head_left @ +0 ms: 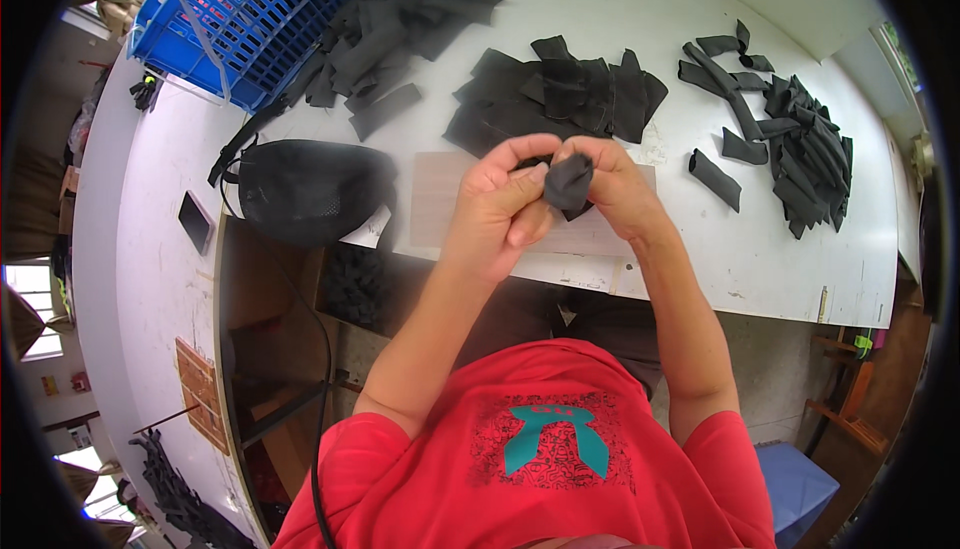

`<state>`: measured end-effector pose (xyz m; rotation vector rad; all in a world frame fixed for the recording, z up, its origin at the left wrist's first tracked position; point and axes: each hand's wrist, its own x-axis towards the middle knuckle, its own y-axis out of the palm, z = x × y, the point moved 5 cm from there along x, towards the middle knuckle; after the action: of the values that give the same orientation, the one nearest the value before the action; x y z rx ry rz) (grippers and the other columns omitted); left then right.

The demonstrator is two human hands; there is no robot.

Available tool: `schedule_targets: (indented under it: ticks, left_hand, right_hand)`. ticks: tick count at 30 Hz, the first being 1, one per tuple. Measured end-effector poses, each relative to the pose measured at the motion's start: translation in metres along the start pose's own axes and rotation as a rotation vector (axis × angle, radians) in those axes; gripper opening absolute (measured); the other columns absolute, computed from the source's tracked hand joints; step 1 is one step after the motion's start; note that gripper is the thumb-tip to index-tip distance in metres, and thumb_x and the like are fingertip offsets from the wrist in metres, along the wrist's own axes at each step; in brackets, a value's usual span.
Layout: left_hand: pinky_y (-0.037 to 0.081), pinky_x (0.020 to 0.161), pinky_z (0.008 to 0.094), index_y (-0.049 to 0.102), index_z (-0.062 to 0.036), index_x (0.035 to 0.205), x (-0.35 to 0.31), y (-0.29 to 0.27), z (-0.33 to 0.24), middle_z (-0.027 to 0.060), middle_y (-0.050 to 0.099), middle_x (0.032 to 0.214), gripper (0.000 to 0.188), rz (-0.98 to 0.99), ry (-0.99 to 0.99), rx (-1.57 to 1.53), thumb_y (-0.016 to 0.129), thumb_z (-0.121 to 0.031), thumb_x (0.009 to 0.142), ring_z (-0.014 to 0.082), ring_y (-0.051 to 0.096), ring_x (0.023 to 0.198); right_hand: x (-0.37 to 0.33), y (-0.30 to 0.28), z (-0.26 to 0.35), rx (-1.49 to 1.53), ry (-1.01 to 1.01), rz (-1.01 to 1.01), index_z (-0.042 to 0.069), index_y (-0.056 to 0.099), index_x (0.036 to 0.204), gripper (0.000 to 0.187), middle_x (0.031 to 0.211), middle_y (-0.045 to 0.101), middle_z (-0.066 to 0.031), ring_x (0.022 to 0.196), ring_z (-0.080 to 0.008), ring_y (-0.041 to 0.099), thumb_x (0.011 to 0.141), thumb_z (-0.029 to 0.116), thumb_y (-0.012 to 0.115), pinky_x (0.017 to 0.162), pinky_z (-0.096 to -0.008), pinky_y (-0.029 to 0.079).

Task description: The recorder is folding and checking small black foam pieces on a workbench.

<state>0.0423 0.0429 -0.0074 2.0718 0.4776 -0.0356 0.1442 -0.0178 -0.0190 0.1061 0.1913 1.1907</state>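
Between my two hands, above the table's near edge, is a dark grey piece of fabric (570,183), bunched or folded over. My left hand (507,194) pinches it from the left, thumb against fingertips. My right hand (618,187) grips its upper right side with thumb and fingers. Just beyond my hands lies a stack of flat dark fabric pieces (500,99), spread in overlapping layers. Under my hands a pale wood-toned board (435,204) lies on the white table (760,269). How the cloth is folded inside my fingers is partly hidden.
At right lies a heap of dark folded fabric strips (808,154), with several loose ones beside it. A blue plastic basket (250,24) stands far left, near another fabric pile (400,24). Left are a black rounded mesh-covered object (310,189) and a phone (194,222).
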Motion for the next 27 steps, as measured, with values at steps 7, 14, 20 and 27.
schedule_targets:
  ticks: [7,14,20,27]
  left_hand:
    - [0.025,0.037,0.0185,0.047,-0.0016,0.107,-0.002,-0.031,0.021,0.0038,0.055,0.079,0.025,-0.008,-0.181,-0.402,0.048,-0.003,0.082,0.0037,0.030,0.036]
    - [0.036,0.057,0.0160,0.052,-0.0043,0.108,-0.009,0.002,-0.024,0.0042,0.055,0.096,0.025,-0.110,0.628,1.168,0.052,-0.010,0.083,0.0067,0.050,0.070]
    - [0.043,0.073,0.0238,0.058,0.0013,0.093,-0.014,0.012,-0.023,0.0107,0.056,0.097,0.014,0.065,0.611,0.792,0.052,0.001,0.080,0.0134,0.052,0.086]
    - [0.041,0.079,0.0265,0.057,0.0010,0.090,-0.011,-0.010,-0.008,0.0100,0.059,0.089,0.014,-0.037,0.608,0.547,0.059,-0.004,0.077,0.0134,0.054,0.083]
  right_hand:
    - [0.001,0.004,-0.032,0.159,0.078,0.043,0.004,0.052,0.070,0.021,0.060,0.048,0.0025,0.052,-0.0040,0.041,0.084,0.019,0.050,0.047,-0.0187,0.034]
    - [-0.015,-0.004,-0.017,-0.114,-0.080,-0.143,0.003,0.052,0.073,0.021,0.062,0.049,0.0019,0.055,-0.0043,0.042,0.083,0.021,0.053,0.049,-0.0195,0.036]
    - [-0.039,0.017,0.058,-0.654,-0.614,-0.365,0.002,0.053,0.073,0.021,0.066,0.051,-0.0032,0.063,-0.0145,0.051,0.075,0.021,0.061,0.051,-0.0267,0.040]
    - [-0.027,0.022,0.007,-1.224,-0.517,-0.222,0.004,0.054,0.073,0.019,0.063,0.050,-0.0058,0.062,-0.0232,0.053,0.066,0.016,0.066,0.050,-0.0349,0.041]
